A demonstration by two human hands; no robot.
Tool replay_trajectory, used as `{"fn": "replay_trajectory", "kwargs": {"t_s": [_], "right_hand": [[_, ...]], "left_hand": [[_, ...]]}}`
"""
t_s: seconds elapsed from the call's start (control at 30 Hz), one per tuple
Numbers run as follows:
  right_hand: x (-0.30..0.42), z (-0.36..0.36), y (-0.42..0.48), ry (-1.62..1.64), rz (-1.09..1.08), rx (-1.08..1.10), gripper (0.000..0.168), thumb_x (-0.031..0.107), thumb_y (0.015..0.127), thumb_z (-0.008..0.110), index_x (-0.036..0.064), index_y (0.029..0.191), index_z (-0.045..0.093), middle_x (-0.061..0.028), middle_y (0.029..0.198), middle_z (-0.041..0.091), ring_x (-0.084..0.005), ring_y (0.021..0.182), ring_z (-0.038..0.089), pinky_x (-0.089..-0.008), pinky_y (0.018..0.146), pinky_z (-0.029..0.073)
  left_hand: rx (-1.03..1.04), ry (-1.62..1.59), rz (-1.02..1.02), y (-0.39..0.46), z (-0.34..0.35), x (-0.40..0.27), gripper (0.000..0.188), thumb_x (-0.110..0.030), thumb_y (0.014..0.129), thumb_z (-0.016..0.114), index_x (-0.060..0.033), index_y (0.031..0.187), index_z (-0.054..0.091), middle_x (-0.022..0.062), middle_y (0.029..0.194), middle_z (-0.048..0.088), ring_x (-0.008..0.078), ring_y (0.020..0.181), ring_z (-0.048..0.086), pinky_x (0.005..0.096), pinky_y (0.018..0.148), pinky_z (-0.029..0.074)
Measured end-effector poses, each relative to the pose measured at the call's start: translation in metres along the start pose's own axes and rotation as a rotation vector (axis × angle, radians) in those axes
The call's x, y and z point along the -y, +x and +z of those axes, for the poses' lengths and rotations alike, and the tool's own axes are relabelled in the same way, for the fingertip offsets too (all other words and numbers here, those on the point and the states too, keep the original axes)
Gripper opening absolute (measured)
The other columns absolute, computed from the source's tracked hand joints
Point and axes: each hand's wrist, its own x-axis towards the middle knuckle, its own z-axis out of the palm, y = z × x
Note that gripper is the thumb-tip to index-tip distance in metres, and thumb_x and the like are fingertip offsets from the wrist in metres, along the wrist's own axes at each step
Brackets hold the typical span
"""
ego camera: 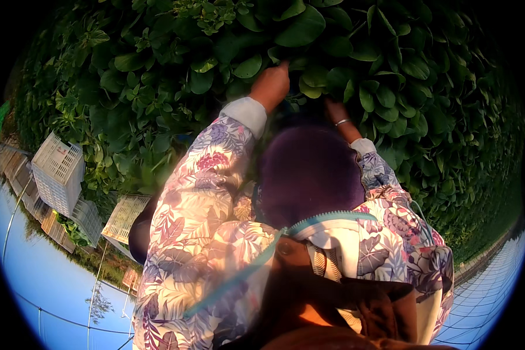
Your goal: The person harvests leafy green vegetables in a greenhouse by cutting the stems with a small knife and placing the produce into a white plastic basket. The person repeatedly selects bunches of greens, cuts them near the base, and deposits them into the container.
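Dense leafy green plants (299, 30) with broad oval leaves spread before me. My left hand (271, 86) reaches into them at the upper middle, its fingertips partly hidden at the leaves. My right hand (335, 110), with a silvery bangle (342, 122) at the wrist, is lower and to the right, in shadow, its fingers mostly covered by foliage. Between the hands hang some yellowish-green leaves (310, 87). Whether either hand grips a stem or leaf cannot be made out. A dark purple garment (313, 175) lies below the hands, between the floral sleeves.
White slatted plastic crates (57, 159) stand stacked at the left, one lower crate (86, 218) with green leaves by it. Another pale crate (124, 214) stands nearer my left sleeve. Thin metal poles (15, 218) rise at the far left; netting (485, 293) shows at the lower right.
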Motion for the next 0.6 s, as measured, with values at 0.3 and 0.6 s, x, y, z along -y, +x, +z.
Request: {"fn": "replay_trajectory", "kwargs": {"t_s": [0.3,0.6], "right_hand": [[0.083,-0.137,0.029,1.438,0.508,-0.377,0.010,0.009,0.085,0.056,0.006,0.086,0.047,0.0023,0.068,0.049,-0.0035,0.053,0.039,-0.0186,0.048,0.031],[0.091,-0.165,0.072,1.503,0.130,0.118,0.025,0.017,0.087,0.054,0.006,0.109,0.049,0.0004,0.072,0.055,-0.0031,0.053,0.042,-0.0172,0.048,0.030]], "left_hand": [[-0.304,-0.295,0.029,-0.089,-0.037,0.018,0.025,-0.010,0.079,0.048,-0.0105,0.101,0.059,0.0170,0.069,0.060,0.0344,0.066,0.060,0.0424,0.060,0.048],[-0.560,-0.633,-0.030,-0.130,-0.031,0.034,0.028,-0.008,0.073,0.050,-0.0074,0.099,0.060,0.0134,0.067,0.060,0.0282,0.064,0.061,0.0366,0.061,0.048]]}}
